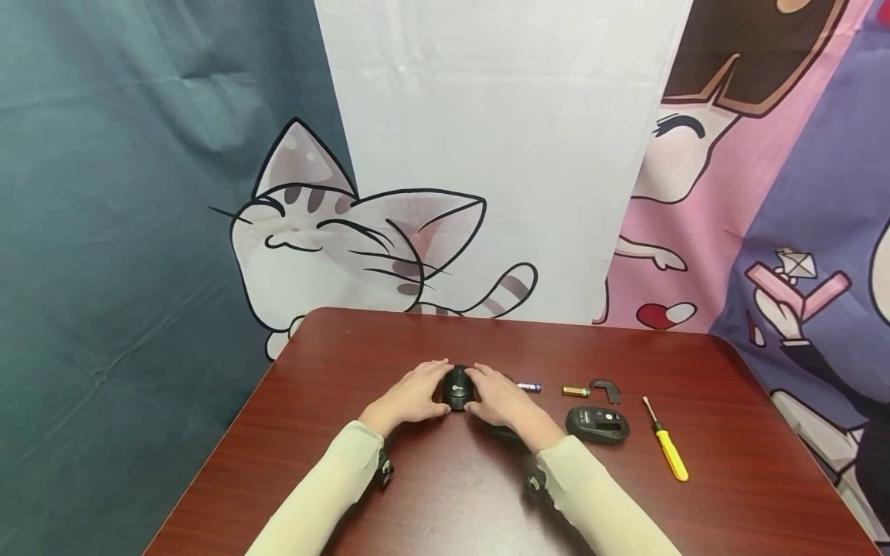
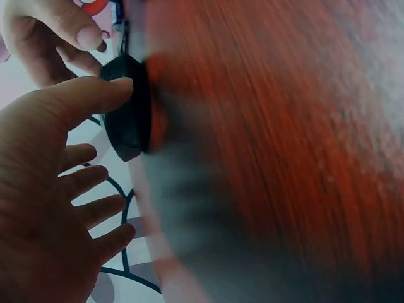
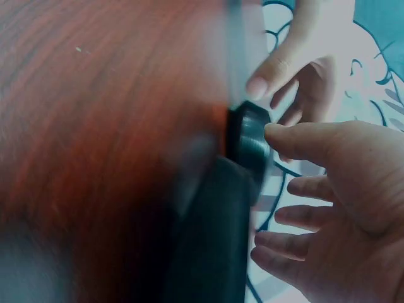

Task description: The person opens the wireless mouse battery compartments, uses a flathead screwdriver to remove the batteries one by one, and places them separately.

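A black computer mouse [image 1: 457, 388] rests on the table between both hands, its logo side up. The left hand [image 1: 413, 392] lies at its left side, fingers extended and loosely bent toward the far end, thumb by the near end. From the other side the right hand [image 1: 502, 398] reaches in, fingertips at the mouse's far right edge. In the right wrist view the right thumb [image 3: 303, 140] overlaps the mouse [image 3: 251, 142]; whether it touches cannot be told. Neither hand's fingers curl round the mouse. Partly hidden under the right hand is a second dark mouse [image 1: 506, 433].
Right of the hands lies an upturned mouse [image 1: 598, 425] with its battery compartment uncovered. Beyond it are a curved black cover [image 1: 607, 390], a gold-and-dark battery [image 1: 575, 391] and a blue-and-white battery [image 1: 530, 387]. A yellow-handled screwdriver [image 1: 666, 440] is farther right on the brown table [image 1: 751, 463].
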The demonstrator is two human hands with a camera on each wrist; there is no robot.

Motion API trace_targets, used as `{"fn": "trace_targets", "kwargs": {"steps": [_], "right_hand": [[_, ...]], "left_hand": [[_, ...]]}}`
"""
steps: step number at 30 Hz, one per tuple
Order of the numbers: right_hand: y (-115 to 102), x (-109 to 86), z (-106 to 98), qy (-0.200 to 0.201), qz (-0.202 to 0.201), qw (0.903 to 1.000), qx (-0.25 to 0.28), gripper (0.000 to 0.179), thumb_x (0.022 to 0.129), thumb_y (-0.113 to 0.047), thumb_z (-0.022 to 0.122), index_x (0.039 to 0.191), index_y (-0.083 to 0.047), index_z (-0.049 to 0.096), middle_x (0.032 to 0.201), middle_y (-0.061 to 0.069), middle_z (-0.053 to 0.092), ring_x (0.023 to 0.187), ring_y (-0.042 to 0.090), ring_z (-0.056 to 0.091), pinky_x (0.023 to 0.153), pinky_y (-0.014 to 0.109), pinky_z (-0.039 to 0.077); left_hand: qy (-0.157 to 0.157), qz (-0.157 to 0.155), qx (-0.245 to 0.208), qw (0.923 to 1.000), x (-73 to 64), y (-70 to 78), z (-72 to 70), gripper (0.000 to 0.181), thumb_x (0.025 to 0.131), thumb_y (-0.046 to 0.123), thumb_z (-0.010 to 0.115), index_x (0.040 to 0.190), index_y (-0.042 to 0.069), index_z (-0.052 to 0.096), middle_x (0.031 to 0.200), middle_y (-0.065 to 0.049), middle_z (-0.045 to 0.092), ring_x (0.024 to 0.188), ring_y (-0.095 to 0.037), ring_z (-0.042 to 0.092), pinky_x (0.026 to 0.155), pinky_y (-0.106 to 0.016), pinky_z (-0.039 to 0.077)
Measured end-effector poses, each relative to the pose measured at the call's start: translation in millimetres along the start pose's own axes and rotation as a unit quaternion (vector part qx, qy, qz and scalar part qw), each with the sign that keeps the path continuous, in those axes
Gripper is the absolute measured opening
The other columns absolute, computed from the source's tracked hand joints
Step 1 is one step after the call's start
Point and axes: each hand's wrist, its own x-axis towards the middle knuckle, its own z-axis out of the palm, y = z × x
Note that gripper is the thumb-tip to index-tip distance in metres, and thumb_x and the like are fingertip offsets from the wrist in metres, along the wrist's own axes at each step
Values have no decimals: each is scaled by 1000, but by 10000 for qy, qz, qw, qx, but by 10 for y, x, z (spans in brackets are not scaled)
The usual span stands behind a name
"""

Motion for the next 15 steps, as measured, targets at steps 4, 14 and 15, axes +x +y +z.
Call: {"fn": "trace_targets", "kwargs": {"steps": [4,14,15], "right_hand": [[-24,36,81,-180,137,9997,-8,69,89,-25,78,147,-4,48,154,20,43,138,38,47,112,54,46],[-51,118,177,-185,372,9991,-18,73,87,-21,80,148,-3,44,155,22,40,132,39,52,107,53,50],[-54,120,181,-175,378,9991,-31,73,87,-21,80,149,-3,44,155,21,40,131,39,52,106,53,51]], "left_hand": [[-133,-9,-4,9999,20,-37,31,80,87,32,77,152,6,41,160,-13,38,147,-31,36,121,-48,36],[-267,-2,-234,9994,55,-55,58,80,87,29,78,152,3,40,158,-14,39,146,-28,39,119,-44,40],[-256,-4,-221,9994,58,-60,61,80,87,29,78,152,3,40,158,-14,40,145,-27,39,119,-44,40]]}}
